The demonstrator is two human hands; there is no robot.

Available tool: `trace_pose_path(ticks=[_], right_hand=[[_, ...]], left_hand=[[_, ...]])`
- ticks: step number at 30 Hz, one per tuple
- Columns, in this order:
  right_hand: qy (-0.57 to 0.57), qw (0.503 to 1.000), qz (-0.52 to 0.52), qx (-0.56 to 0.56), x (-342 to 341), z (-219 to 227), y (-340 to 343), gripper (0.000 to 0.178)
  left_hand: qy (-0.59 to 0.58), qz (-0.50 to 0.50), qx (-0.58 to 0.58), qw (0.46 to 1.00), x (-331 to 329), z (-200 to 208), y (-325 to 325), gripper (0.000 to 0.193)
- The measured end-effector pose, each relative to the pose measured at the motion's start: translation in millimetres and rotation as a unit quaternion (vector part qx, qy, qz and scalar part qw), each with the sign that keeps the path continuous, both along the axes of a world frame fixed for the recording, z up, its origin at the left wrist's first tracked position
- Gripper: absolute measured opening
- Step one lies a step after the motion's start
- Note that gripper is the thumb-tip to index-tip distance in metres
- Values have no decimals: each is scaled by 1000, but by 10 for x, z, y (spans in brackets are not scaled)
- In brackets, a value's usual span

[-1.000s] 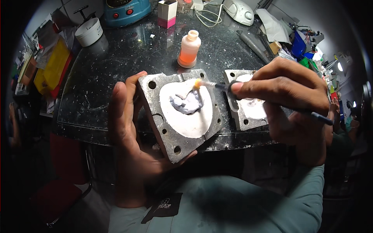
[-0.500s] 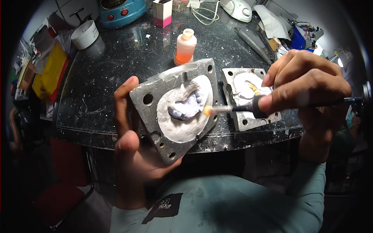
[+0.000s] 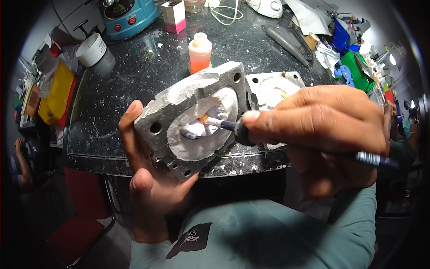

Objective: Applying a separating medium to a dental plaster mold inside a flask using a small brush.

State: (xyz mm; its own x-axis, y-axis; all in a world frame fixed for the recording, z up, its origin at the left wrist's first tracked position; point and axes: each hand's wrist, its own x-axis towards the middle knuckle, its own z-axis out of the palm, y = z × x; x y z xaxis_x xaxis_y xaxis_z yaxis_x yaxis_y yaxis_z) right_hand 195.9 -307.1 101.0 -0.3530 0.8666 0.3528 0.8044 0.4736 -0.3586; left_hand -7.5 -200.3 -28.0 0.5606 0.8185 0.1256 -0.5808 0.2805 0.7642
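Observation:
My left hand (image 3: 154, 179) grips a grey metal dental flask half (image 3: 145, 145) by its left side and lower edge, holding it tilted above the table's front edge. White plaster (image 3: 186, 150) fills it, with a pale bluish-white hollowed shape in the middle. My right hand (image 3: 322, 121) is closed round a dark-handled brush (image 3: 230, 126). Its orange-yellow tip touches the hollow in the plaster. Partly hidden behind my right hand, a second flask half (image 3: 262, 92) lies on the table, also plaster-filled, with a bit of yellow showing.
A bottle of orange liquid (image 3: 199, 54) stands open behind the flask. Farther back are a white tub (image 3: 91, 50), a blue machine (image 3: 134, 20) and a pink-and-white box (image 3: 174, 18). A dark tapered tool (image 3: 284, 44) lies back right, near a green bin (image 3: 356, 69). Other people show at both sides.
The brush tip has gone from the plaster's right rim into the central hollow. My right hand has moved left and down, covering more of the second flask half. The held flask is tilted more.

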Motion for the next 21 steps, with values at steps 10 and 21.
trace_pose_path(ticks=[10, 21], right_hand=[[347, 933, -68, 59, 106, -412, -56, 40], [255, 965, -62, 29, 149, -270, -33, 65]], left_hand=[[25, 24, -5, 999, 55, 25, 9, 97], [20, 36, 5, 999, 61, -44, 20, 94]])
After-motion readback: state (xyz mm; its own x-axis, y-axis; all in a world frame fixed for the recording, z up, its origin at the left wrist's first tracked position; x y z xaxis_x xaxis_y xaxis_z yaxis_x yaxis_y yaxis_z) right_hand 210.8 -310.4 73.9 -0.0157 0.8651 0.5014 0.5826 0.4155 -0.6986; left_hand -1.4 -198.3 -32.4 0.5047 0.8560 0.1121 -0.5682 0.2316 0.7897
